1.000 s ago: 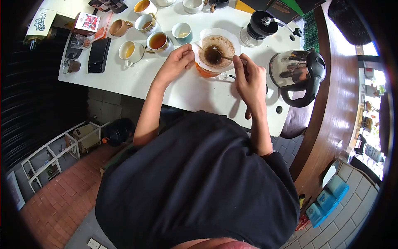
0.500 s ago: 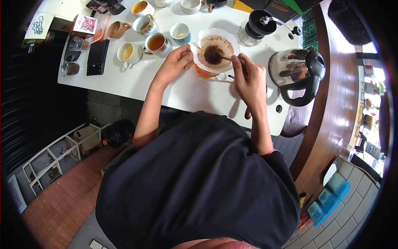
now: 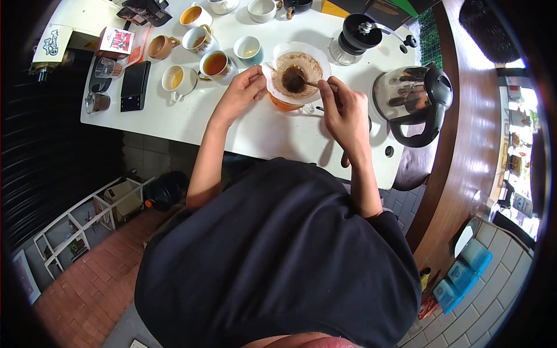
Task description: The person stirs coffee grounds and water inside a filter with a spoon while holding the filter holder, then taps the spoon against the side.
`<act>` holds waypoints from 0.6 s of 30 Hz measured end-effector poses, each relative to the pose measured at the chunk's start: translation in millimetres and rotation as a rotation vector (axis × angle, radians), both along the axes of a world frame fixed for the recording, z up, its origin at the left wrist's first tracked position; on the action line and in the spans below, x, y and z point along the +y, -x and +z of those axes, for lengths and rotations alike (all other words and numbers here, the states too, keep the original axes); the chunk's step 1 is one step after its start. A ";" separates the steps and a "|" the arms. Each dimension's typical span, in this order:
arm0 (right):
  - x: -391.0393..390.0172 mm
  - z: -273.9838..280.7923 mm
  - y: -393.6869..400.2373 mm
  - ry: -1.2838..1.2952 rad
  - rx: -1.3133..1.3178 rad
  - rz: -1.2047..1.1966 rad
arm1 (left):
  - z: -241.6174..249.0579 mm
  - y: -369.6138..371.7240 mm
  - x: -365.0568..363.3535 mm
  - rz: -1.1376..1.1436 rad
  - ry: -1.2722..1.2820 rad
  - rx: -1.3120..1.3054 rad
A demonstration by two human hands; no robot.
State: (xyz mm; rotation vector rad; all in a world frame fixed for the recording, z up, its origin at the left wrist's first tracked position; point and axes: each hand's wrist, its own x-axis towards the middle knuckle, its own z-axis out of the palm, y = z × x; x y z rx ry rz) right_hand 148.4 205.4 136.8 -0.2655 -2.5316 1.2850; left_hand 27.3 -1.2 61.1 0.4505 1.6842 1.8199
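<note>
A white paper filter (image 3: 316, 58) with wet brown coffee grounds (image 3: 294, 79) sits in an orange dripper (image 3: 283, 105) near the back middle of the white table. My left hand (image 3: 242, 93) touches the filter's left rim with fingertips pressed together. In my right hand (image 3: 346, 113) is the handle of a small spoon (image 3: 314, 84), held in a pinch over the filter's right side. The spoon's tip reaches the grounds and is hidden there. Left of the filter stand a light blue cup (image 3: 248, 50) and a cup of reddish-brown liquid (image 3: 216, 64).
A glass kettle (image 3: 406, 95) with a black handle stands at the right, a hand grinder (image 3: 358, 36) behind it. Several more cups stand at the back left, near a black scale (image 3: 135, 86) and a small jar (image 3: 97, 102). A wooden ledge (image 3: 458, 124) runs along the right.
The view has shifted slightly, so the tabletop objects appear a little further left. My right hand and the spoon have moved slightly with the filter in view; both hands keep their grips.
</note>
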 end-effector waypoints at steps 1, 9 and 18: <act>0.2 -1.9 0.0 0.017 -0.001 -0.026 | 0.3 0.0 0.0 0.002 -0.003 -0.003; 1.4 2.0 -2.3 0.067 -0.047 -0.030 | 2.3 0.5 0.7 0.010 0.011 -0.006; 1.9 1.5 -1.6 0.041 -0.011 -0.049 | 0.8 1.3 -0.2 -0.003 0.012 -0.002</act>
